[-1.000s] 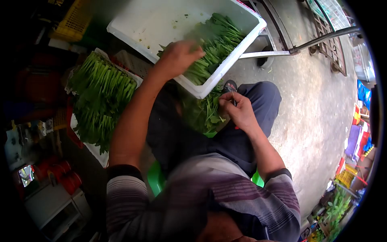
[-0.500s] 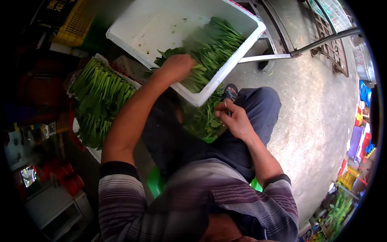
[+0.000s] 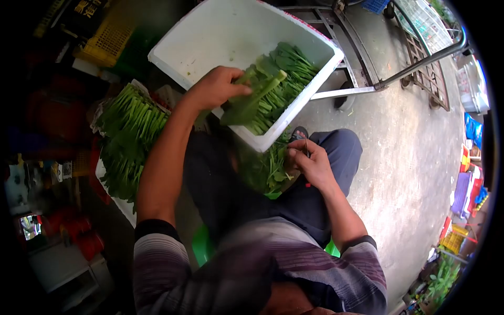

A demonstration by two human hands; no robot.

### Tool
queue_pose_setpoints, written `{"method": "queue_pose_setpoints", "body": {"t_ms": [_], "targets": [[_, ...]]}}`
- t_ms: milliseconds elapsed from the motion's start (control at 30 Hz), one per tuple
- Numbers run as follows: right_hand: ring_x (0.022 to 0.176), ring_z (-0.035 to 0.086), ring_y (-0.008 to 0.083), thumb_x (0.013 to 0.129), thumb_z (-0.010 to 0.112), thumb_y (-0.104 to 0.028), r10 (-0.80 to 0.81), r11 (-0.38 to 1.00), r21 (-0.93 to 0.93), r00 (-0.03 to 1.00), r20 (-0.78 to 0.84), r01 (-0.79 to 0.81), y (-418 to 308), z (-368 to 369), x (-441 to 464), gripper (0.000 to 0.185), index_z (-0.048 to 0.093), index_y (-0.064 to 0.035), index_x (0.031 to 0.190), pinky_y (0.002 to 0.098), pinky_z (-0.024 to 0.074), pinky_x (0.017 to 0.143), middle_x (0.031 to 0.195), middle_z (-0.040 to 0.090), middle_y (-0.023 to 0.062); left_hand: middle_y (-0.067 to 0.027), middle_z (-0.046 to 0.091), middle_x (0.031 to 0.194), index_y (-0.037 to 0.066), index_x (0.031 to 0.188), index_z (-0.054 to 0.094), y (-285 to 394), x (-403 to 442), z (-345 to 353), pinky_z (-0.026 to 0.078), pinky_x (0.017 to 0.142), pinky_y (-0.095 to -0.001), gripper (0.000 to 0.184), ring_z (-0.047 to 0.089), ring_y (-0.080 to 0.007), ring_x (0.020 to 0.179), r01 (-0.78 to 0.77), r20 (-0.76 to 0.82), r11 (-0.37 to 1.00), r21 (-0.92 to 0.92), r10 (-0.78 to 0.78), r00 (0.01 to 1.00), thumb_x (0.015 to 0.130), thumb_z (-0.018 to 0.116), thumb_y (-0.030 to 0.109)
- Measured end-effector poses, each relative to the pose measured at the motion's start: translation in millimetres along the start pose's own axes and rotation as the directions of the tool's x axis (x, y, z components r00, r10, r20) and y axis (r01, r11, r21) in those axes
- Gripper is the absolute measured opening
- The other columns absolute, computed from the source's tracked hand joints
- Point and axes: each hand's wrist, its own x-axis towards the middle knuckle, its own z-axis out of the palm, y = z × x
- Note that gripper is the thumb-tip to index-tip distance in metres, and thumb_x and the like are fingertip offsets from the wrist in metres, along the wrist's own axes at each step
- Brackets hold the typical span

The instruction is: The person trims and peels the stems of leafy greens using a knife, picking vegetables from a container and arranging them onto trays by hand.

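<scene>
My left hand (image 3: 219, 86) is closed on a leafy green (image 3: 258, 95), its pale cut stem end pointing up and right, over the white foam box (image 3: 197, 31). More leafy greens (image 3: 294, 65) lie bunched along the box's near right side. Close to my right knee, my right hand (image 3: 311, 164) has its fingers pinched together around a small, thin, dark item that I cannot make out. A small red spot shows below this hand. Loose leaves and stems (image 3: 273, 170) lie low between my legs, beneath the box's near corner.
A stack of trimmed greens (image 3: 123, 136) fills a container at left. A metal trolley frame (image 3: 362, 63) stands right of the box. Yellow crates (image 3: 107, 37) sit at the upper left. Beneath me is a green stool (image 3: 201, 245).
My left hand has lifted a leafy green up from the pile in the box. The view has shifted slightly, and my right hand stays near my knee, still pinched.
</scene>
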Motion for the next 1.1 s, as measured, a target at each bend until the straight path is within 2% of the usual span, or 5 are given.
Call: {"method": "queue_pose_setpoints", "body": {"t_ms": [167,333,700,933,1100], "targets": [[0.073,0.054,0.0059,0.094,0.068,-0.007,-0.182,0.977,0.096,0.980,-0.075,0.189,-52,-7,-4,0.025,0.064,0.0024,0.116,0.0215,0.0447,0.065,0.086,0.061,-0.0018,-0.0025,0.070,0.090,-0.002,0.105,0.069,14,-45,35,0.052,0.075,-0.0260,0.022,0.062,-0.0077,0.083,-0.032,0.045,0.856,-0.515,0.064,0.997,0.090,0.075,0.013],[0.081,0.054,0.0043,0.092,0.071,-0.008,-0.387,0.916,0.113,0.922,-0.010,0.385,-68,3,-9,0.030,0.063,0.0015,0.119,0.0203,0.0434,0.073,0.091,0.061,-0.0027,-0.0006,0.069,0.093,-0.001,0.106,0.068,10,-72,91,0.051,0.076,-0.0234,0.018,0.062,-0.0060,0.085,-0.003,0.088,0.797,-0.604,0.070,0.994,0.091,0.074,0.007],[0.070,0.057,0.0067,0.091,0.071,-0.013,-0.216,0.976,-0.026,0.976,0.007,0.216,-49,10,-27,0.018,0.067,0.0022,0.099,0.0259,0.0462,0.062,0.078,0.065,0.0015,-0.0087,0.072,0.102,-0.002,0.126,0.065,8,-93,155,0.051,0.085,-0.0275,0.036,0.061,-0.0094,0.094,-0.178,-0.153,0.770,-0.613,0.106,0.983,0.095,0.070,0.016],[0.060,0.055,0.0109,0.093,0.069,-0.021,-0.270,0.899,-0.337,0.960,0.077,0.280,-34,2,-13,0.027,0.066,0.0051,0.088,0.0333,0.0454,0.055,0.062,0.059,0.0104,-0.0043,0.070,0.086,-0.003,0.112,0.069,-8,-92,158,0.050,0.078,-0.0274,0.027,0.059,-0.0065,0.082,-0.086,0.015,0.817,-0.571,0.115,0.993,0.097,0.067,0.019],[0.059,0.053,0.0062,0.099,0.065,-0.025,-0.137,0.897,-0.405,0.982,0.129,0.178,-32,1,1,0.029,0.064,0.0001,0.084,0.0255,0.0426,0.054,0.063,0.059,-0.0005,-0.0029,0.072,0.095,-0.004,0.112,0.070,-24,-82,162,0.052,0.079,-0.0258,0.027,0.063,-0.0072,0.085,0.012,0.097,0.659,-0.752,0.092,0.991,0.100,0.062,0.019]]}}
